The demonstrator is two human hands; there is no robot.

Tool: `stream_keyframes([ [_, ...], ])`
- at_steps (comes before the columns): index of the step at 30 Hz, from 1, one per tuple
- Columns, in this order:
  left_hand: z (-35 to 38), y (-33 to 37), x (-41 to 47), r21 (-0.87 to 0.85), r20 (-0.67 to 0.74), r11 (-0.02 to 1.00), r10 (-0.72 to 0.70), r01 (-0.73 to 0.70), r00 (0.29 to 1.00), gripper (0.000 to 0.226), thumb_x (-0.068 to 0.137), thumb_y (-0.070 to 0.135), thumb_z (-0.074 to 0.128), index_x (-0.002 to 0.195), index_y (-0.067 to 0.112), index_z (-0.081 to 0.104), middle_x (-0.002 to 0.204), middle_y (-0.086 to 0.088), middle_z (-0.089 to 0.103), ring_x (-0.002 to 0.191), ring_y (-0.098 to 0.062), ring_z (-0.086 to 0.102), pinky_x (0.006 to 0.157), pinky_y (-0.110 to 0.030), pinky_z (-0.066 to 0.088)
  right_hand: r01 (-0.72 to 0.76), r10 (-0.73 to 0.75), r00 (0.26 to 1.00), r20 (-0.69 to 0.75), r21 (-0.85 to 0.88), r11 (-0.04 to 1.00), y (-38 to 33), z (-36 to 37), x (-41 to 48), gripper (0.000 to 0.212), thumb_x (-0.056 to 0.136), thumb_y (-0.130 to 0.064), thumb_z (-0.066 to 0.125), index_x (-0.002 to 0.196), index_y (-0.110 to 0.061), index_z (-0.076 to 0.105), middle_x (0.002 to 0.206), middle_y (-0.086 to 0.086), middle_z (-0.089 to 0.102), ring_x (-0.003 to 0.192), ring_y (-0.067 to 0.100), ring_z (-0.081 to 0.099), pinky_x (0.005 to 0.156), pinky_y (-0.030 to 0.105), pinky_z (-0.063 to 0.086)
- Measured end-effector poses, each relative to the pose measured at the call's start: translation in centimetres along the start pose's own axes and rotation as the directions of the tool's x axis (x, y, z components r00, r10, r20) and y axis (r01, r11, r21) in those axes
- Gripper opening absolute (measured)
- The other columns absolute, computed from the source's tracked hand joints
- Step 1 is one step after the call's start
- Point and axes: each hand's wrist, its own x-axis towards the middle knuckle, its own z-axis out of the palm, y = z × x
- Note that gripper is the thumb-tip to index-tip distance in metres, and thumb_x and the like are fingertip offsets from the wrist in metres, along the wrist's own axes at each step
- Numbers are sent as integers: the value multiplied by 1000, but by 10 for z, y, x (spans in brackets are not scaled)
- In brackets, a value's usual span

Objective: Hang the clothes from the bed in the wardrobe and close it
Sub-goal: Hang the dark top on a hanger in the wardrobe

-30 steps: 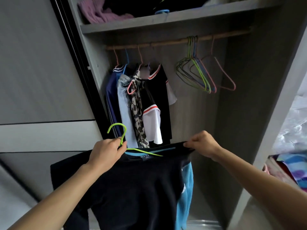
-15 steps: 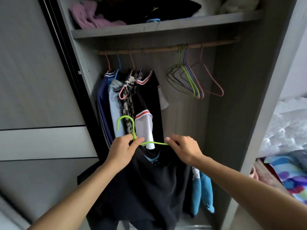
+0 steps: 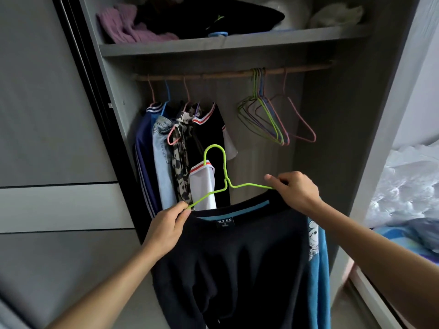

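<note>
— While the thin lime-green wire hanger (image 3: 226, 182) sits only partly inside the collar, how far along is this?
— Partway, I'd say. Several hung garments (image 3: 180, 143) already fill the left end of the wooden rail (image 3: 225, 74) in the grey wardrobe (image 3: 213, 47). The black cotton T-shirt (image 3: 237, 257) is held up before the opening, below the rail, not yet hung.
— And each grip?
— The left hand (image 3: 169, 224) pinches the hanger's left arm at the collar edge. The right hand (image 3: 294, 191) is curled round its right arm and the shirt's shoulder.
— What remains?
— Probably seating the shoulders and hooking it on the rail beside the bunch of empty wire hangers (image 3: 266, 119). Then comes the blue printed garment (image 3: 318, 269) hanging beside the shirt, though I cannot tell what holds it. Last, the grey sliding door (image 3: 47, 138) needs closing.
</note>
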Motion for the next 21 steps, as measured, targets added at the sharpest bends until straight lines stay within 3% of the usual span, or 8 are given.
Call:
stream_keyframes([
  [3, 1, 0, 8, -67, -17, 998, -3, 2, 1000, 16, 98, 29, 48, 84, 27, 55, 55, 4, 45, 50, -12, 42, 49, -26, 32, 132, -135, 975, 175, 29, 991, -4, -6, -4, 50, 81, -74, 48, 79, -26, 63, 69, -8, 61, 72, 14, 58, 70, 34, 47],
  [6, 0, 0, 21, -81, -7, 997, 18, -19, 1000, 18, 98, 26, 48, 82, 21, 54, 54, 5, 43, 51, -11, 41, 51, -25, 32, 277, -258, 934, 249, -47, 960, -13, -6, -6, 43, 88, -65, 46, 81, -25, 60, 68, -2, 59, 69, 17, 55, 67, 36, 46],
  [9, 2, -4, 34, -139, 29, 990, 38, -33, 999, 17, 97, 27, 48, 86, 19, 58, 65, 5, 52, 58, -9, 48, 57, -29, 39, 266, -296, 911, 287, 140, 954, -14, -9, -3, 27, 93, -44, 55, 80, -26, 68, 75, 4, 65, 68, 17, 57, 69, 37, 48],
  [11, 4, -8, 45, -143, 50, 989, 49, -41, 998, 18, 97, 31, 48, 99, 21, 63, 85, 7, 60, 80, -9, 56, 71, -31, 46, 203, -255, 923, 288, 196, 959, -12, -17, 0, 21, 93, -28, 61, 74, -26, 70, 72, 6, 66, 63, 9, 54, 65, 30, 45],
  [13, 6, -11, 60, -67, 76, 997, 37, -32, 996, 25, 97, 33, 48, 115, 21, 62, 102, 8, 59, 100, -11, 54, 84, -31, 45, 117, -166, 950, 263, 192, 974, -13, -29, 2, 24, 92, -25, 62, 72, -17, 71, 62, 5, 59, 56, 7, 47, 56, 27, 40],
  [16, 11, -15, 82, 41, 141, 999, 17, -23, 990, 31, 96, 31, 50, 126, 21, 55, 115, 2, 55, 108, -17, 52, 88, -33, 45, -30, -15, 977, 213, 206, 978, -12, -52, 7, 26, 92, -24, 63, 74, -7, 72, 57, 1, 51, 48, 7, 40, 46, 23, 33],
  [21, 22, -8, 116, 133, 243, 989, 26, -60, 970, 33, 94, 22, 52, 126, 14, 55, 124, -8, 54, 115, -27, 52, 93, -38, 44, -231, 188, 968, 169, 292, 928, -13, -85, 20, 24, 90, -20, 64, 75, -4, 74, 64, 8, 56, 55, 18, 46, 51, 26, 36],
])
